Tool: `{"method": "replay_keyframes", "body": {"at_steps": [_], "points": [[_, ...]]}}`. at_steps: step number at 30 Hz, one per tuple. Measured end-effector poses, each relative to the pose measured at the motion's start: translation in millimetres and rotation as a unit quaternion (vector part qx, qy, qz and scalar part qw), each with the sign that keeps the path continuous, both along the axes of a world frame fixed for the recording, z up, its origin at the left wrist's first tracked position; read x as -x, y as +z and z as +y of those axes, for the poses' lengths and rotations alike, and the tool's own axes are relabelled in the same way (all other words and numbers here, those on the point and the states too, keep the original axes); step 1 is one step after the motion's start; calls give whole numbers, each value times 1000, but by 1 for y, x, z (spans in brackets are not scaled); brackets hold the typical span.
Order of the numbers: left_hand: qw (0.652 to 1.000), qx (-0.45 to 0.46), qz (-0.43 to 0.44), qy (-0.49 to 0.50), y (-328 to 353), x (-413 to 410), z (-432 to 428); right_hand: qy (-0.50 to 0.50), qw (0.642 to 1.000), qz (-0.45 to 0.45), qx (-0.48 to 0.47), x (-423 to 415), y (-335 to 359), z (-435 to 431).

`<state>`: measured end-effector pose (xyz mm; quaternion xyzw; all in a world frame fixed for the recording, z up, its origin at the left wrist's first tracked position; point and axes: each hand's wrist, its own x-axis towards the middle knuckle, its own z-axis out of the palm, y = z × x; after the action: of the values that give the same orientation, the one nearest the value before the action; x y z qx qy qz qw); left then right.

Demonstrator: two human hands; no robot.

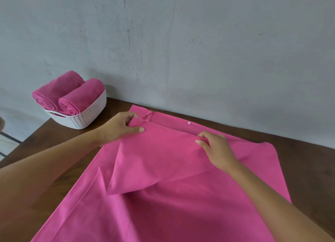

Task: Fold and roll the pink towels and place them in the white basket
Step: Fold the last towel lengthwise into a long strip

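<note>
A large pink towel lies spread over the brown wooden table. One layer of it is folded over toward the far edge. My left hand pinches that folded edge near the towel's far left corner. My right hand pinches the same edge further right. A small white snap shows on the far hem. At the table's far left corner stands the white basket, holding two rolled pink towels side by side.
A grey plaster wall runs right behind the table's far edge. The table's left edge drops off beside the basket, where a pale floor shows. Bare wood shows at the right of the towel.
</note>
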<state>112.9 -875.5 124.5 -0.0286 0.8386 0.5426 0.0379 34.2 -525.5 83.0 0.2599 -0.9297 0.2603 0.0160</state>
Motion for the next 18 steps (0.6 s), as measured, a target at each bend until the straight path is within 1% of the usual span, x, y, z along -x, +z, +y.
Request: {"method": "replay_keyframes", "body": {"at_steps": [3, 5, 9, 11, 13, 18], "points": [[996, 10, -4, 85, -4, 8, -18, 0, 1000, 4, 16, 14, 6, -19], [990, 30, -7, 135, -11, 11, -25, 9, 1000, 1, 3, 22, 8, -34], [979, 25, -16, 200, -35, 16, -37, 70, 991, -11, -110, 42, 12, -70], [976, 56, -7, 209, -46, 17, -36, 96, 987, -17, -128, 55, 14, -92], [977, 78, -3, 199, -55, 15, -30, 116, 986, -25, -120, 67, 18, -119], [977, 88, 11, 192, -71, 10, -26, 178, 976, -32, -119, 81, 7, -181]]}}
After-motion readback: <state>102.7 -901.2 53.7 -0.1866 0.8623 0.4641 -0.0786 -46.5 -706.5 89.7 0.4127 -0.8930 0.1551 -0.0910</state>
